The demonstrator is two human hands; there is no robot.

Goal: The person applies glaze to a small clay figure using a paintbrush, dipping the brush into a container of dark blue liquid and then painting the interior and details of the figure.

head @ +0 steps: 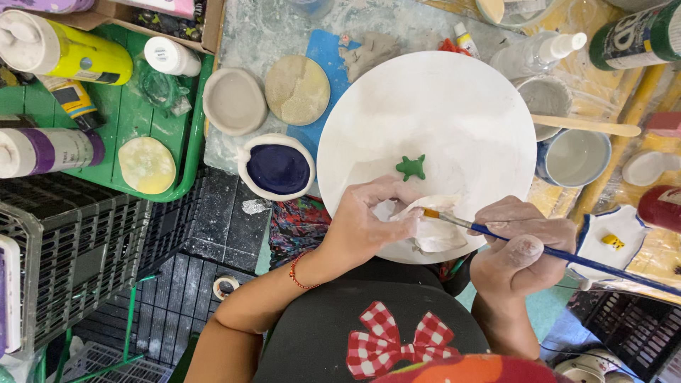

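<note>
In the head view, the left hand (369,223) is curled around a small white clay piece (436,230), fingers and thumb closed on its left edge, holding it just above the near rim of a large round white board (461,106). A red string bracelet (296,272) circles that wrist. The right hand (521,248) is closed in a pinch on a blue-handled paintbrush (560,253), whose orange-tipped bristles touch the top of the clay piece; the handle runs off to the near right. Both hands are dusted with white.

On the board, just beyond the left hand, lies a small green turtle-shaped figure (411,167). Just left of the board sits a shallow white dish of dark blue paint (278,169). Further away on the worktop lie a grey clay saucer (234,101) and a tan round disc (297,90). At the far left a green tray (128,120) carries a yellow paint bottle (71,53), a purple-labelled bottle (50,151) and a pale yellow disc (147,165). To the right of the board stand a blue-rimmed cup (576,157) of cloudy water and a wooden stick (585,125), with a clear spray bottle (535,53) beyond them. A black plastic crate (64,248) sits at the near left.
</note>
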